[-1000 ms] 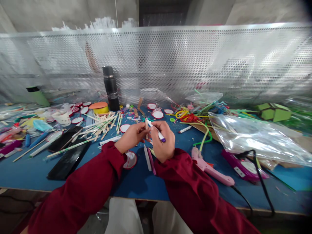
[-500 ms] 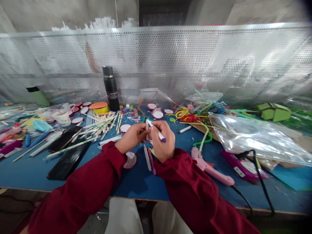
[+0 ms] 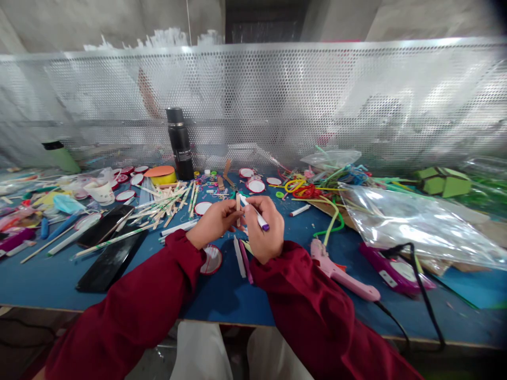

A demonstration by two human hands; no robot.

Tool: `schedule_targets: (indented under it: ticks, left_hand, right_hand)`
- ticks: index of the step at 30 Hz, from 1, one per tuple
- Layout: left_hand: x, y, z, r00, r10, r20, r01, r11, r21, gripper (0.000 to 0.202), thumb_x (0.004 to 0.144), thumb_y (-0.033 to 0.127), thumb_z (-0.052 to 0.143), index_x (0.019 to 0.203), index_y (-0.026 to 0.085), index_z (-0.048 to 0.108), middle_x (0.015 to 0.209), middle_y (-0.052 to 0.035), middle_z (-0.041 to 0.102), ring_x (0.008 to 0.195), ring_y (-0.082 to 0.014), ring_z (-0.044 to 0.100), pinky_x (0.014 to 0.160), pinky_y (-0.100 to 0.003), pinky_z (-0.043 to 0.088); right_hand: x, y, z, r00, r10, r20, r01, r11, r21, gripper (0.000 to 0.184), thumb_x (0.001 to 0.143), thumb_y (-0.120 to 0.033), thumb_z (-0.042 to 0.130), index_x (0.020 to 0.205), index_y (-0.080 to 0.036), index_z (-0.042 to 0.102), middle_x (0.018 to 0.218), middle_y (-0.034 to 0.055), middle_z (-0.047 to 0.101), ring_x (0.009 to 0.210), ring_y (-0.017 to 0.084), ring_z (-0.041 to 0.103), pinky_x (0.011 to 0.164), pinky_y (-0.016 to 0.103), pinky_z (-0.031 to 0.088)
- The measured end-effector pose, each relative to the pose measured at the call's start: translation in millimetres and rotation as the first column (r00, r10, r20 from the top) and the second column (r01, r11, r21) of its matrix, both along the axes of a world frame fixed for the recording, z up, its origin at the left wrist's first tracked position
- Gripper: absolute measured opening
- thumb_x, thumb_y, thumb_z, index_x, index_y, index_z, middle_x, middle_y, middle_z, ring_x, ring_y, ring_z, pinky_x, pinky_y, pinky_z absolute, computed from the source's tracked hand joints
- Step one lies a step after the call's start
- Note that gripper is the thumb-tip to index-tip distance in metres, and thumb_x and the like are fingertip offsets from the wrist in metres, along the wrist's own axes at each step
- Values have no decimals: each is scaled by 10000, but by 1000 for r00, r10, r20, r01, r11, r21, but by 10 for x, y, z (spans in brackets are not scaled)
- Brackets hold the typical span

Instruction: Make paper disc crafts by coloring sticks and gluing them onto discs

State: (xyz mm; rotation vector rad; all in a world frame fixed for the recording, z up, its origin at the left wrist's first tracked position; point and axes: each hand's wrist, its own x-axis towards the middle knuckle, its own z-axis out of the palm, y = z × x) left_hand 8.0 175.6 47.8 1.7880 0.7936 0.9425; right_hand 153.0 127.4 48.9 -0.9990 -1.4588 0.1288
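Between the fingertips of my left hand (image 3: 216, 220) a small flat wooden stick (image 3: 238, 203) stands upright. My right hand (image 3: 266, 227) is closed round a white marker (image 3: 258, 217) with a purple end, slanting down to the right. The marker's upper tip lies close beside the stick; whether they touch I cannot tell. Under my hands, a grey-white stick-like piece (image 3: 239, 257) and a purple one (image 3: 246, 261) lie on the blue table. A round red-rimmed lid (image 3: 211, 259) lies by my left cuff.
A pink glue gun (image 3: 343, 277) with a cord lies right of my right sleeve. Wooden sticks (image 3: 168, 203), dark phones (image 3: 113, 258) and a black bottle (image 3: 180, 145) are to the left. Clear plastic sheets (image 3: 420, 224) cover the right side. A perforated metal panel (image 3: 253, 100) stands behind.
Hardly anything differs: the wooden stick in my left fingers has shifted very slightly. Both hands keep their holds.
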Motion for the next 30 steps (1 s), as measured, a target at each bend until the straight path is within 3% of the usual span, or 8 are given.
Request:
schedule_targets:
  ticks: [30]
  left_hand:
    - [-2,2,13,1000,14,5,-14,1000,12,336,910,508,662,892,184,577,758,-8,683,677,-163,709,550,-226,544]
  right_hand:
    - [11,21,-21,1000,-3,7,4,1000,-6,128,965,-297,537,1003,-237,644,881,29,748,828,205,695,715,328,493]
